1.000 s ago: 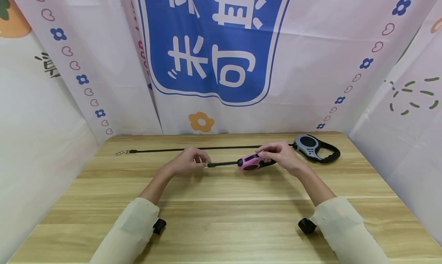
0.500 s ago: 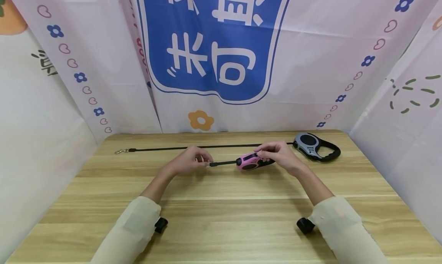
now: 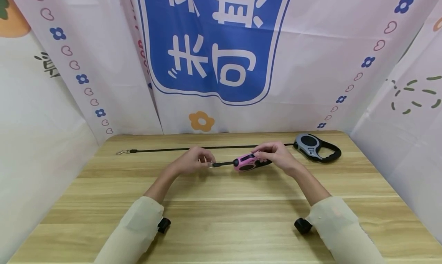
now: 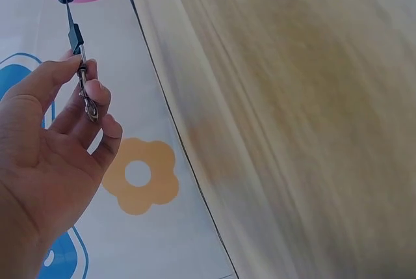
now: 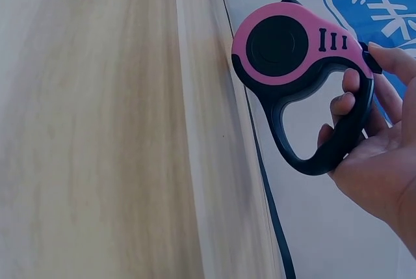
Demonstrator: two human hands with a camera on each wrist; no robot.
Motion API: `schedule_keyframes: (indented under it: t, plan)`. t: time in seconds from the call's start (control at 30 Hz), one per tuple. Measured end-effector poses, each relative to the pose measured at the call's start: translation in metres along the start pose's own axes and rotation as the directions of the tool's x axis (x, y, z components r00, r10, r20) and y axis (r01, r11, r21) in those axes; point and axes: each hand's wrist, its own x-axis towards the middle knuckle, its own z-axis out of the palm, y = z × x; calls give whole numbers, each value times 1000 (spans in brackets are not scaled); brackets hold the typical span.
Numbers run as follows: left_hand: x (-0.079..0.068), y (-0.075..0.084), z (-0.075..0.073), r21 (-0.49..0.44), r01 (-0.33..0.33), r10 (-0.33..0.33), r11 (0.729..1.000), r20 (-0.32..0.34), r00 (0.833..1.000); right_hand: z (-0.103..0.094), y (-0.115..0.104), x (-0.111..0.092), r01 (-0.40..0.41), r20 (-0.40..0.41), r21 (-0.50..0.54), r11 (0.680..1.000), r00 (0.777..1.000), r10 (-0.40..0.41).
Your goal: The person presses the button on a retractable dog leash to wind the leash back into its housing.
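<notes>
My right hand (image 3: 277, 155) holds a pink and black retractable dog leash (image 5: 278, 43) by its handle, fingers curled through the loop and thumb at the black button. My left hand (image 3: 193, 160) pinches the metal snap hook (image 4: 86, 93) at the end of that leash's cord, between thumb and fingers. A short black stretch of cord (image 3: 226, 163) runs straight from the hook to the pink casing. Behind both hands, a grey and black retractable leash (image 3: 308, 142) lies on the table at the back right.
The grey leash's black cord (image 3: 159, 150) stretches along the back of the wooden table (image 3: 221, 225), ending in a metal clip (image 3: 122, 152) at the left. A printed white cloth (image 3: 304, 83) hangs behind the table, with more cloth at both sides.
The pink leash has shifted slightly left and the hook slightly right, so the cord between them looks shorter. Both hands keep their hold. The grey leash stays put.
</notes>
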Motion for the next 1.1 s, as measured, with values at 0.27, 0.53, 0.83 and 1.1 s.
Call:
schedule_keyframes:
  t: [0.27,0.53,0.83,1.1]
  plan:
    - [2,3,1,-13,-3,3,1000,9,1000,2,0,2,22,1,8,1000,1000,-22]
    - [5,5,4,-15,-26,26,1000,15,1000,6,0,4,9,0,14,1000,1000,-9]
    - [6,6,4,-17,-17,17,1000,17,1000,9,-2,5,13,12,19,1000,1000,-13]
    - [8,6,6,-29,-37,38,999,24,999,10,-1,6,21,10,22,1000,1000,-21]
